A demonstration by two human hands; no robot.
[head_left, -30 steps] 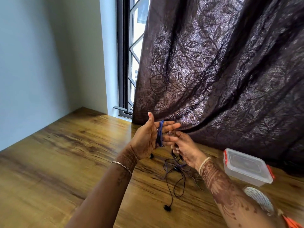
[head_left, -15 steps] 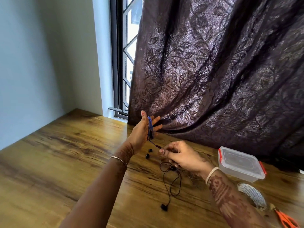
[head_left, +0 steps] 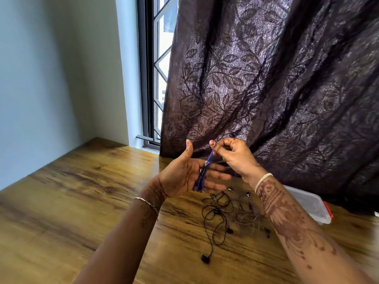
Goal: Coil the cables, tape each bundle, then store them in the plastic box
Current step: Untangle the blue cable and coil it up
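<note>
A blue cable [head_left: 202, 174] is wound in loops around the fingers of my left hand [head_left: 184, 175], which is raised above the table with thumb up and fingers spread. My right hand [head_left: 231, 156] pinches the cable's free end just above the left fingers. Below them a black earphone cable [head_left: 213, 220] lies in loose tangles on the wooden table [head_left: 82, 201], mixed with a thin grey cable [head_left: 249, 217]. The clear plastic box [head_left: 309, 203] with its lid and red clips sits at the right, partly hidden by my right forearm.
A dark leaf-patterned curtain [head_left: 266, 78] hangs behind the hands and reaches the table's far edge. A barred window [head_left: 155, 68] and a pale wall [head_left: 51, 68] lie to the left.
My right hand rose from the tangled cables on the table to the top of the left fingers, carrying the blue cable's end. The view shifted left, so tape and scissors left the frame.
</note>
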